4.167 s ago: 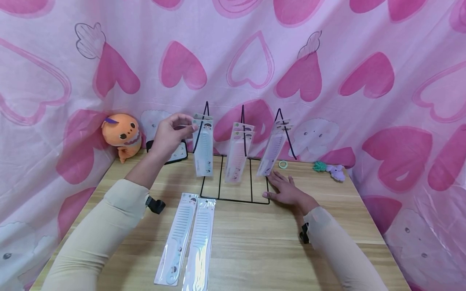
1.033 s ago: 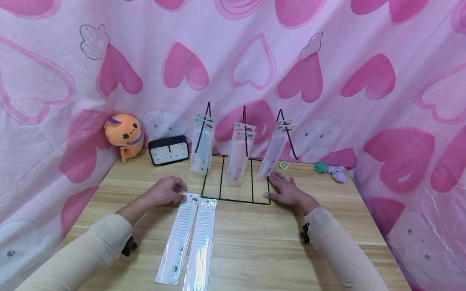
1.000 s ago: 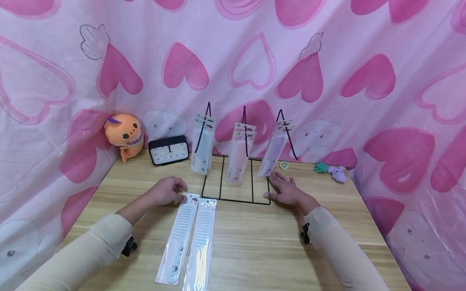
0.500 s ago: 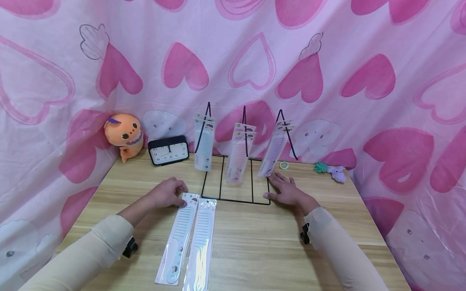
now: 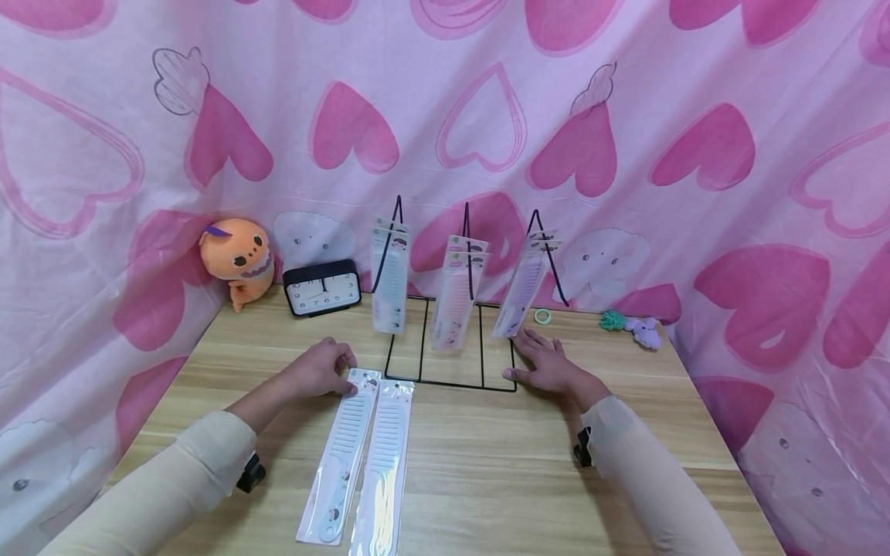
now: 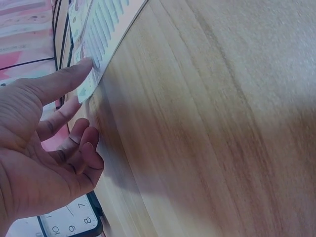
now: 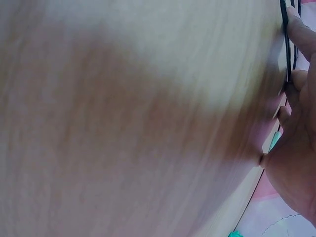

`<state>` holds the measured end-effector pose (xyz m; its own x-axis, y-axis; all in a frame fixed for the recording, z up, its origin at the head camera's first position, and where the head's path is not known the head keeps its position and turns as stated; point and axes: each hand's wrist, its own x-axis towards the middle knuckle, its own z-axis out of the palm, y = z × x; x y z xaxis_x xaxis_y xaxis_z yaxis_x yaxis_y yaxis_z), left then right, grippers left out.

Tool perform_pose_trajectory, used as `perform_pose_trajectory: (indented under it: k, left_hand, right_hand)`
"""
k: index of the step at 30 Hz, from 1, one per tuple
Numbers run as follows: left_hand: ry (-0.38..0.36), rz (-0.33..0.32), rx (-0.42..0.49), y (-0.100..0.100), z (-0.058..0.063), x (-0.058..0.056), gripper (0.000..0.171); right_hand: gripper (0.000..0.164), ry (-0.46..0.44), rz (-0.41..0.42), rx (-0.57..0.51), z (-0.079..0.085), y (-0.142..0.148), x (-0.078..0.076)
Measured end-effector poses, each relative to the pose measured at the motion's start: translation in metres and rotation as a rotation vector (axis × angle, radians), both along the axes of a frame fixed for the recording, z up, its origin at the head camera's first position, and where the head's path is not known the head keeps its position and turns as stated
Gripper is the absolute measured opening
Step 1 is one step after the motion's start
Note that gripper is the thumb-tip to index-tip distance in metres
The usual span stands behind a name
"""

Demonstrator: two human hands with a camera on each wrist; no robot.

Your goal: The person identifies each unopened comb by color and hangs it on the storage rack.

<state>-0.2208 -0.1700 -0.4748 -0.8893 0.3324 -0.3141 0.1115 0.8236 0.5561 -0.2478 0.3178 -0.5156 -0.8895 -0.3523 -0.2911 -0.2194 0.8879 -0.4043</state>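
Observation:
My left hand (image 5: 321, 369) is at the top corner of a packaged comb (image 5: 343, 455) that lies on the table. In the left wrist view its thumb (image 6: 74, 78) presses on the package's top face, with the index finger at the edge below, so the corner is pinched. A second packaged comb (image 5: 382, 463) lies right beside it. My right hand (image 5: 545, 364) rests with spread fingers at the right side of the black wire rack (image 5: 452, 383). From the rack's hooks hang packaged blue combs (image 5: 391, 286), pink combs (image 5: 455, 301) and purple combs (image 5: 523, 289).
A black alarm clock (image 5: 322, 289) stands left of the rack, beside an orange plush toy (image 5: 238, 259). Behind the right hand lie a pale green ring (image 5: 542, 316), a green tuft (image 5: 613, 320) and a small purple toy (image 5: 645, 332). A pink heart-patterned curtain (image 5: 431, 116) surrounds the table.
My left hand has come down from the left hook to the packaged comb on the table, and its thumb has moved onto the package. The hanging blue combs swayed. My right hand stays put.

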Motion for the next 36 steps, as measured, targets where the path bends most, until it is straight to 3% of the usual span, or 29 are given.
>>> perform_pose_trajectory:
  k: [6,18,36]
  left_hand:
    - [-0.02,-0.002,0.037,0.002,-0.001,0.0,0.041]
    - [-0.021,0.026,0.175,0.001,-0.003,0.003,0.06]
    - [-0.323,0.192,0.472,0.003,0.012,0.005,0.072]
  right_hand:
    - [0.102,0.0,0.004,-0.005,-0.001,0.001,-0.001]
    - [0.101,0.007,0.008,-0.005,-0.002,0.0,-0.002]
    - [0.101,0.02,0.008,-0.002,-0.004,0.0,-0.001]
